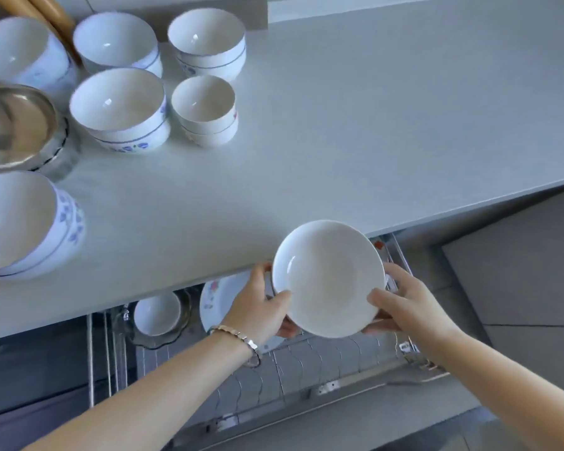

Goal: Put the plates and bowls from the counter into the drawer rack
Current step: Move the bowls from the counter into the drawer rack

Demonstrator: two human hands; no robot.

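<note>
Entry: white shallow dish (328, 278), lower centre of the frame, hanging roughly level over the open drawer rack (306, 362) and just in front of the counter (339, 141) edge. The left hand (261, 307), wearing a bracelet (238, 336), is gripping the dish's left rim, thumb lying on top and fingers curling underneath. The right hand (404, 304) is gripping the lower right rim in the same way. The rack is already holding a flowered plate (215, 297) just behind the left hand and, further left, a small bowl (157, 312) sitting in a glass dish (176, 333). Stacked bowls (121, 109) and a steel bowl (13, 125) are waiting in the upper left of the frame.

Hazards, as judged:
- The far rim is riding close to the counter edge, so a lift or tilt is likely risking a knock.
- The flowered plate is standing near the path down, so a drift leftward is risking china striking china.
- The glaze is looking smooth, so releasing one hand early is risking a slip.
- The wire dividers are narrow, so a rim missing its slot is risking a tip or roll.
- The bracelet is hanging near the wires and may be snagging on the way in.
</note>
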